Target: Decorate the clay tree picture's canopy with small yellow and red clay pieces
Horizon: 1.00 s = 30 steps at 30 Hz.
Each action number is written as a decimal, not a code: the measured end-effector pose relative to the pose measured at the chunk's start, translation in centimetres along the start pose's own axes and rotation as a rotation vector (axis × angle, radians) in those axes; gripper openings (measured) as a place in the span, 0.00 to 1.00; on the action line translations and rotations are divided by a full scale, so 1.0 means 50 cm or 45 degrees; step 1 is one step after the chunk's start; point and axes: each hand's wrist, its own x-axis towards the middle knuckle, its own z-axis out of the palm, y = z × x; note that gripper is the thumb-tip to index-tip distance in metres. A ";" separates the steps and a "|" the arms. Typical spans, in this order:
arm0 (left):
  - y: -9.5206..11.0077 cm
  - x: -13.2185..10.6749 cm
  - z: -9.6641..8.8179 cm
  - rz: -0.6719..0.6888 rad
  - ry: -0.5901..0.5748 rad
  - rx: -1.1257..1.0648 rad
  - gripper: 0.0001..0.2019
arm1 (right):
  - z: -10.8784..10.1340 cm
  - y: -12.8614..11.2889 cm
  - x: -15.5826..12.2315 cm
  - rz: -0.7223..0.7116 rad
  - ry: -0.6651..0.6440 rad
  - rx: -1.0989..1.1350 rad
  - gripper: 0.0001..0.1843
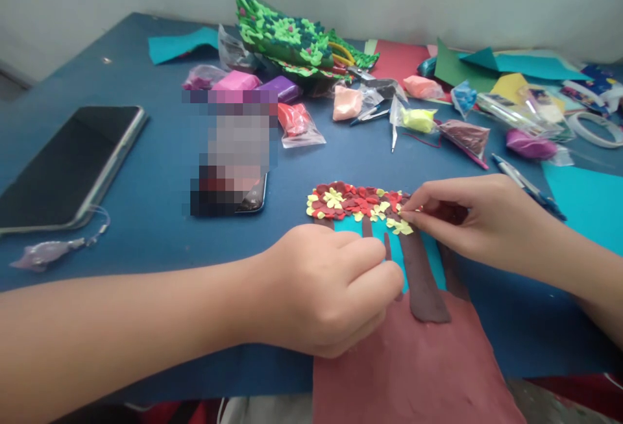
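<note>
A clay picture lies at the table's front edge, with a reddish-brown ground, dark brown trunks and a turquoise sky. Red, maroon and pale yellow clay petals crowd its top. My right hand reaches in from the right, thumb and forefinger pinched together at the petals on the top right part. Whatever is between those fingertips is too small to make out. Curled closed, my left hand is over the left side of the picture; its fingertips are turned away, so what they hold, if anything, is hidden.
At the left lies a large phone with a charm. A smaller device, partly blurred out, is mid-table. Behind are bagged clay packs, a rolled green clay piece, scissors, pens, tape and coloured sheets.
</note>
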 end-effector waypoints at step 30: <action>-0.003 0.000 -0.003 0.021 -0.084 -0.050 0.15 | -0.023 -0.006 -0.001 -0.120 0.016 -0.104 0.15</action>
